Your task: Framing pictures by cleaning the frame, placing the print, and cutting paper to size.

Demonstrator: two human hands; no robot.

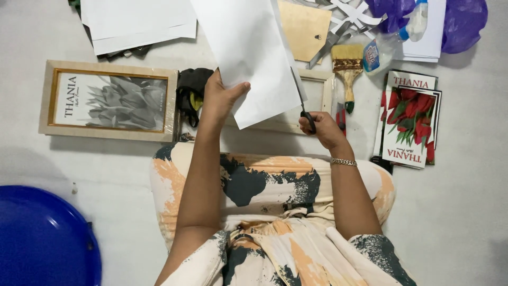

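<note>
A large white paper sheet (pixel 248 47) is held up over the floor, pinched at its lower left edge by my left hand (pixel 219 98). My right hand (pixel 323 128) grips black scissors (pixel 301 98), whose blades run up along the sheet's right edge, touching or cutting into it. Under the sheet lies a light wooden picture frame (pixel 323 92), partly hidden. My patterned lap sits below both hands.
A wrapped wooden frame with a grey flower print (pixel 108 100) lies at left. Black and yellow cloth (pixel 190 90) sits beside it. A paintbrush (pixel 346 69), plastic bottle (pixel 391 39), red flower prints (pixel 407 119), purple bag (pixel 460 21), paper stack (pixel 137 24), brown board (pixel 304 29) and blue plastic lid (pixel 42 238) surround me.
</note>
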